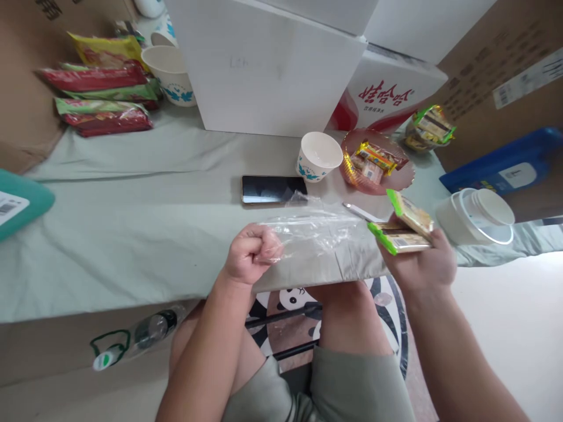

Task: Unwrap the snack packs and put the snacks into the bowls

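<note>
Red Chinese characters, the repeated pair seemingly 哈哈, run across a white-and-red carton [389,97] above a smaller line, 饮用纯净水. Faint handwriting, apparently starting with "L", marks a large white box [272,76]. Barcoded labels on the right-hand cardboard box [488,70] and a teal container [26,202], and print on snack packets [407,228] in the right hand [424,264], are too small to read.

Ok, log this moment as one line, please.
left hand: closed on clear plastic | right hand: holding green-ended snack packs | phone: flat on cloth
</note>
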The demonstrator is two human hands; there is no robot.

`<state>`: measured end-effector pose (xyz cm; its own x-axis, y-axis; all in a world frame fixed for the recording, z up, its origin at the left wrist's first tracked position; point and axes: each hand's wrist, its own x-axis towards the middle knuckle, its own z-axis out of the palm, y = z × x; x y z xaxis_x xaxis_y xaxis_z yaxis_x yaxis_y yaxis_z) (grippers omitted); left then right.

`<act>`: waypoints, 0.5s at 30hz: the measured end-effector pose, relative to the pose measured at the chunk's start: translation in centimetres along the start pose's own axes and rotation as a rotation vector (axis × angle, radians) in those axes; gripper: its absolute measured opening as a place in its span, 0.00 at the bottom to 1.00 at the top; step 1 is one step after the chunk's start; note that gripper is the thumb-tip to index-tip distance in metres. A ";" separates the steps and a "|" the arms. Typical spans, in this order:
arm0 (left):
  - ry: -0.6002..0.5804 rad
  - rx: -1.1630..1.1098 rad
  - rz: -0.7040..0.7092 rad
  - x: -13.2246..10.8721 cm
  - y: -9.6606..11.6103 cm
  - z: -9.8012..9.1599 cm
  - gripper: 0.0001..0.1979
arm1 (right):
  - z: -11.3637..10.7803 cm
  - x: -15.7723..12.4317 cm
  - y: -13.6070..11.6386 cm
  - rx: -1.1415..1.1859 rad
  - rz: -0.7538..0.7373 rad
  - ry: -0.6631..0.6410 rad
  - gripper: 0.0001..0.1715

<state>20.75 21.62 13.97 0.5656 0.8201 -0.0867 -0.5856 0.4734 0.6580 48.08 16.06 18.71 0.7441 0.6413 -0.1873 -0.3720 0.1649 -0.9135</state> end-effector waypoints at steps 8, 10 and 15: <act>0.105 -0.089 0.034 0.2 -0.2 0.0 0.07 | 4.2 9.6 -7.8 -0.316 -0.843 -0.155 0.17; 0.109 -0.084 0.032 0.2 -0.2 0.1 0.08 | 5.9 11.3 -8.5 -0.659 -0.911 -0.359 0.25; 0.145 -0.041 0.007 0.3 -0.1 0.4 0.07 | 5.6 6.8 -3.0 -0.819 -0.672 -0.491 0.38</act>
<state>21.20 21.74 14.14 0.4731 0.8599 -0.1916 -0.6139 0.4777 0.6284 51.14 24.10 22.21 0.2938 0.8593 0.4186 0.6176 0.1636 -0.7693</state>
